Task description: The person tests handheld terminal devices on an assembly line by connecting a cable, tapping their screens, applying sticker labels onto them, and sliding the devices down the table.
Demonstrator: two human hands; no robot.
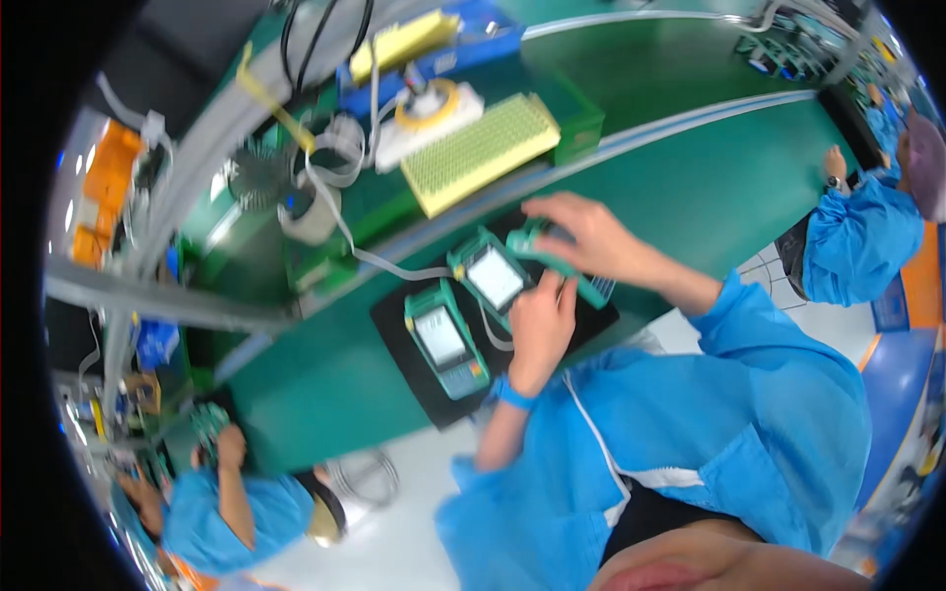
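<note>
A green handheld terminal (552,258) is gripped by the curled right hand (581,234) above a black mat (414,394) on the green desk (709,187), steadied by the left hand (542,325), with two matching terminals (468,305) laid left and a yellow tray (480,153) farther off.

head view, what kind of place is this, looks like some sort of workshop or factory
Probably an electronics assembly line. Green handheld terminals lie on a black mat on a long green workbench, a yellow grid tray sits behind them, and other people in blue smocks work at the same bench.
</note>
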